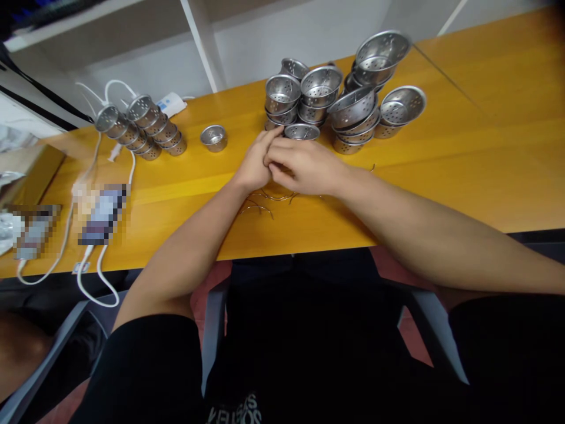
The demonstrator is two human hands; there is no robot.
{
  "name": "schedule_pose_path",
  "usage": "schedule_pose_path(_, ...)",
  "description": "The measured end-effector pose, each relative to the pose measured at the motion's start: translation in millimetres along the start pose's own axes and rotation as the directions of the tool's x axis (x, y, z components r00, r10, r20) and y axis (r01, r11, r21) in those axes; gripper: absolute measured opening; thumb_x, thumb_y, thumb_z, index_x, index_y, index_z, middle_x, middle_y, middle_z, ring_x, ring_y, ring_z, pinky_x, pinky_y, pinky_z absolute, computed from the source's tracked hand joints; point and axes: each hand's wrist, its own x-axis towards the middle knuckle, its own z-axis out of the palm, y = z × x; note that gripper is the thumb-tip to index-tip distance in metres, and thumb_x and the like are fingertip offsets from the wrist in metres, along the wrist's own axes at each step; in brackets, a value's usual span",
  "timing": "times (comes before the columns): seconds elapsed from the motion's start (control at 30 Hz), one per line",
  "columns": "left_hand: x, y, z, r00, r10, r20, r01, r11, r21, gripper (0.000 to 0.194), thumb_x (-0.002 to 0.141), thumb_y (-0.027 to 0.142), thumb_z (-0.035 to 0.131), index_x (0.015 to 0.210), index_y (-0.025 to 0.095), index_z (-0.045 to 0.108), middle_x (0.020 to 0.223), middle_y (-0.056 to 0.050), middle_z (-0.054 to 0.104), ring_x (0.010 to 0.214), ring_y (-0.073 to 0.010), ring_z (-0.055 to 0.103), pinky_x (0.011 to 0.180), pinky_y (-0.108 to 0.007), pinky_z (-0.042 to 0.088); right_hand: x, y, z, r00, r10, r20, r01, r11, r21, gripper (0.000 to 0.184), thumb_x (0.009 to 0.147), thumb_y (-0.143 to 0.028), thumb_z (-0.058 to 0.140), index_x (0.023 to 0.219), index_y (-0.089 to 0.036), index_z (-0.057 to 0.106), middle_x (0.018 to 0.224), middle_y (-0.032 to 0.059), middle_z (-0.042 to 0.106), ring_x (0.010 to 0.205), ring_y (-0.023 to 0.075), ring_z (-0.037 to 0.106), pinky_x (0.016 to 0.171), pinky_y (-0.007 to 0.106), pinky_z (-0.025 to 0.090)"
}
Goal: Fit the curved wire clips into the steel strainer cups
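My left hand (255, 160) and my right hand (304, 165) meet over the table, touching each other just in front of the stacked metal cups. The right hand's fingers are curled into a pinch against the left hand. The left hand's fingers are closed together and partly covered by the right; whatever lies between the hands is hidden. Beneath them, several thin, curved wires (260, 207) lie on the wood. A perforated metal cup (302, 132) stands just beyond my knuckles. Behind it rise stacks of similar perforated cups (321, 88), some of them tilted.
More cup stacks (152, 126) lean at the left, with a single cup (214, 139) nearer the middle. Two blurred phones, one of them a dark phone (103, 215), lie left with white cables (70, 218). A white power strip (172, 105) sits behind. The yellow wooden table (477, 176) extends right.
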Motion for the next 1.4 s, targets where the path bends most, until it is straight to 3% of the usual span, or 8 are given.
schedule_pose_path(0.2, -1.2, 10.0, -6.6, 1.000, -0.020, 0.011, 0.020, 1.000, -0.020, 0.090, 0.084, 0.029, 0.089, 0.171, 0.023, 0.068, 0.160, -0.016, 0.082, 0.157, -0.0420, 0.079, 0.144, -0.061, 0.061, -2.4, -0.9, 0.9, 1.000, 0.028, 0.008, -0.028, 1.000, 0.000, 0.026, 0.121, -0.027, 0.053, 0.130, -0.023, 0.077, 0.134, 0.0167, 0.082, 0.121, 0.0389, 0.074, 0.105, 0.048, 0.054)
schedule_pose_path(0.4, 0.3, 16.4, -37.4, 0.994, -0.096, -0.042, 0.098, 0.995, 0.034, 0.041, 0.107, 0.052, 0.089, 0.141, 0.031, 0.080, 0.149, -0.012, 0.083, 0.140, -0.0385, 0.079, 0.131, -0.062, 0.066, -2.9, 1.8, -0.1, 0.995, 0.082, 0.059, -0.083, 0.996, 0.020, 0.039, 0.119, -0.028, 0.056, 0.154, -0.023, 0.072, 0.138, 0.0188, 0.083, 0.122, 0.0410, 0.078, 0.108, 0.051, 0.059)
schedule_pose_path(0.67, -8.2, -65.0, -101.2, 0.868, -0.248, -0.431, 0.358, 0.913, 0.195, 0.072, 0.111, 0.081, 0.086, 0.162, 0.041, 0.058, 0.170, -0.009, 0.073, 0.192, -0.0361, 0.033, 0.164, -0.072, 0.025, -2.1, 9.6, -0.2, 0.985, 0.100, 0.143, -0.099, 0.995, -0.012, 0.043, 0.124, -0.035, 0.056, 0.157, -0.019, 0.077, 0.153, 0.0232, 0.085, 0.130, 0.0419, 0.080, 0.115, 0.054, 0.061)
schedule_pose_path(0.83, -21.1, -114.0, -99.9, 0.726, -0.491, -0.482, 0.612, 0.781, 0.126, 0.107, 0.086, 0.071, 0.112, 0.162, 0.022, 0.054, 0.186, -0.023, 0.061, 0.189, -0.0459, 0.043, 0.164, -0.074, 0.026, -1.8, 13.8, -1.0, 0.959, 0.079, 0.271, -0.068, 0.996, -0.052, 0.036, 0.120, -0.042, 0.069, 0.144, -0.020, 0.083, 0.149, 0.0219, 0.084, 0.129, 0.0402, 0.082, 0.109, 0.049, 0.060)
schedule_pose_path(0.97, -25.6, -127.0, -102.9, 0.809, -0.423, -0.408, 0.516, 0.844, 0.146, 0.089, 0.097, 0.084, 0.099, 0.155, 0.028, 0.060, 0.173, -0.014, 0.077, 0.185, -0.0357, 0.051, 0.164, -0.069, 0.030, -4.2, 18.7, -6.2, 0.937, 0.032, 0.349, -0.021, 0.999, -0.033, 0.034, 0.110, -0.051, 0.087, 0.128, -0.022, 0.085, 0.136, 0.0175, 0.084, 0.113, 0.0371, 0.080, 0.101, 0.047, 0.058)
schedule_pose_path(1.03, -23.5, -121.8, -105.3, 0.804, -0.428, -0.413, 0.517, 0.846, 0.131, 0.087, 0.101, 0.086, 0.096, 0.155, 0.030, 0.058, 0.168, -0.011, 0.078, 0.183, -0.0324, 0.053, 0.164, -0.067, 0.032, -5.8, 21.7, -10.4, 0.929, 0.010, 0.369, -0.004, 1.000, -0.019, 0.032, 0.107, -0.051, 0.092, 0.122, -0.025, 0.083, 0.129, 0.0134, 0.085, 0.106, 0.0341, 0.078, 0.097, 0.045, 0.057)
schedule_pose_path(1.17, -11.1, -96.9, -98.0, 0.740, -0.466, -0.485, 0.531, 0.847, -0.004, 0.099, 0.089, 0.067, 0.115, 0.157, 0.032, 0.052, 0.179, -0.016, 0.065, 0.177, -0.0410, 0.058, 0.162, -0.069, 0.038, -6.7, 25.5, -16.2, 0.901, 0.000, 0.435, -0.010, 1.000, 0.020, 0.016, 0.107, -0.036, 0.089, 0.116, -0.027, 0.080, 0.116, 0.0066, 0.085, 0.095, 0.0280, 0.076, 0.088, 0.041, 0.056)
schedule_pose_path(1.4, -1.4, -71.9, -68.8, 0.820, -0.355, -0.449, 0.398, 0.918, 0.002, 0.088, 0.096, 0.055, 0.109, 0.163, 0.034, 0.057, 0.179, -0.017, 0.067, 0.177, -0.0428, 0.063, 0.160, -0.066, 0.045, -1.8, 2.1, -11.8, 0.872, 0.093, 0.480, -0.023, 0.988, -0.150, 0.013, 0.102, -0.012, 0.079, 0.104, -0.025, 0.083, 0.108, 0.0070, 0.088, 0.094, 0.0287, 0.077, 0.078, 0.040, 0.047)
